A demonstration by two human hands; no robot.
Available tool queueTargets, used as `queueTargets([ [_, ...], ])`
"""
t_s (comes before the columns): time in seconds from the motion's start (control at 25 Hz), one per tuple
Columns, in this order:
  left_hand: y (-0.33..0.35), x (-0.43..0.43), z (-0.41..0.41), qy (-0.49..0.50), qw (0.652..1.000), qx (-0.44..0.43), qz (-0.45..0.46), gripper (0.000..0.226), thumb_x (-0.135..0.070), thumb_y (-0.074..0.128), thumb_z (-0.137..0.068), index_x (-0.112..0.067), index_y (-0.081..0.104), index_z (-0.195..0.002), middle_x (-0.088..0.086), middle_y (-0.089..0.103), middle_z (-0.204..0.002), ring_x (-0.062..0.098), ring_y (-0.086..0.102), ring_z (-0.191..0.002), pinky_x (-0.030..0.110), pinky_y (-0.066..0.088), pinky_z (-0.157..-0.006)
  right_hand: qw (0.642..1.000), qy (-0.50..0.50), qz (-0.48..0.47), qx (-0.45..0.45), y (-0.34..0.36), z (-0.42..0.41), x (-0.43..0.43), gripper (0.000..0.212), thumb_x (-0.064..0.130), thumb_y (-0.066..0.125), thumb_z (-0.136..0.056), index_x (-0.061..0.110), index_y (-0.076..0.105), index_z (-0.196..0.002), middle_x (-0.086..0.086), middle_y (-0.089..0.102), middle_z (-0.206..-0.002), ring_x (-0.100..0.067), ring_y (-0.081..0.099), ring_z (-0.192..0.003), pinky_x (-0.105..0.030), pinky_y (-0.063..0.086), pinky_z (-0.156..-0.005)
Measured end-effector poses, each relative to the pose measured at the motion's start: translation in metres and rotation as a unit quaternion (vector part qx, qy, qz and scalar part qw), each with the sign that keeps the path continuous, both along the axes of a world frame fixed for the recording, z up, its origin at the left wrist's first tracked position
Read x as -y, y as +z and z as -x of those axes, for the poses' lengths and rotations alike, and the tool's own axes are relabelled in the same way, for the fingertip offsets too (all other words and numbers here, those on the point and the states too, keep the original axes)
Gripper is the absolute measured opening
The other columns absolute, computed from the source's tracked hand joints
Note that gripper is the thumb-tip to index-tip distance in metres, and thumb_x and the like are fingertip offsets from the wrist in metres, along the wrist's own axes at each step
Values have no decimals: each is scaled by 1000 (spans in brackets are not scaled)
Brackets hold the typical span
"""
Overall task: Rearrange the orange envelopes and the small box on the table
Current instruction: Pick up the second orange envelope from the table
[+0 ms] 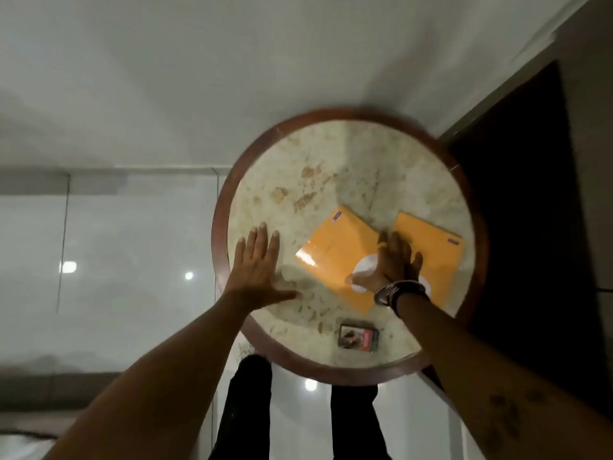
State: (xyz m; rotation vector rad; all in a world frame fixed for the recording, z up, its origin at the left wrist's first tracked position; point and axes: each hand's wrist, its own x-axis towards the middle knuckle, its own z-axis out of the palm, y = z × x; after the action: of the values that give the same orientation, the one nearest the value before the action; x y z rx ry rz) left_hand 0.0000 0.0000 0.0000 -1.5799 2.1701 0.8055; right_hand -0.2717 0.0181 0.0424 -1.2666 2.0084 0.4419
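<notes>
Two orange envelopes lie on a round marble table (331, 161) with a dark wood rim. One envelope (335, 250) is near the middle, the other (438, 254) to its right. My right hand (391, 263) rests flat across both, fingers spread, with bracelets on the wrist and a yellow ring. My left hand (258, 267) lies flat and open on the bare marble left of the envelopes, holding nothing. A small dark box (358, 336) with a pink label sits near the table's front edge, apart from both hands.
A white wall stands behind the table and a dark doorway (517, 227) is at the right. The glossy tiled floor (116, 260) reflects ceiling lights. My legs in dark trousers (245, 406) stand under the table's front edge.
</notes>
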Motion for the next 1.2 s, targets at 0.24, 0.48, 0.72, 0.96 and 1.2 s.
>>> queueTargets([
  [0.24, -32, -9, 1, 23, 996, -16, 85, 141, -103, 43, -58, -16, 9, -163, 20, -6, -170, 37, -5, -157, 59, 0, -126, 991, -29, 120, -54, -30, 0, 6, 109, 63, 83, -46, 8, 46, -132, -18, 41, -138, -39, 31, -131, -53, 23, -106],
  [0.48, -36, -7, 1, 6, 996, -16, 89, 134, -101, 43, -59, -23, 12, -163, 16, -5, -171, 40, -4, -157, 67, 5, -122, 953, -251, 110, 131, -15, 12, 30, 55, 40, 82, -68, 6, 57, -103, -14, 53, -109, -33, 53, -100, -41, 46, -81],
  [0.72, -39, -7, 1, 4, 995, -12, 103, 132, -100, 45, -59, -24, 15, -163, 16, -1, -171, 41, -1, -157, 67, 7, -122, 808, -437, 282, 275, -9, 3, 67, 27, 13, 68, -87, 0, 60, -109, -13, 65, -99, -25, 61, -90, -39, 47, -85],
  [0.96, -44, -8, -2, -1, 994, -3, 106, 132, -100, 47, -60, -25, 13, -163, 15, -2, -171, 41, -2, -157, 66, 7, -122, 874, -375, 256, 172, -45, -10, 104, 33, 26, 73, -79, -1, 67, -97, -20, 71, -97, -32, 65, -86, -43, 53, -80],
  [1.2, -45, -8, -2, 1, 994, -6, 107, 130, -100, 42, -62, -24, 12, -163, 15, -2, -171, 41, -3, -157, 60, -5, -122, 924, -278, 257, 63, -53, -12, 97, 60, 45, 71, -74, 0, 61, -111, -22, 57, -121, -40, 52, -113, -44, 44, -76],
])
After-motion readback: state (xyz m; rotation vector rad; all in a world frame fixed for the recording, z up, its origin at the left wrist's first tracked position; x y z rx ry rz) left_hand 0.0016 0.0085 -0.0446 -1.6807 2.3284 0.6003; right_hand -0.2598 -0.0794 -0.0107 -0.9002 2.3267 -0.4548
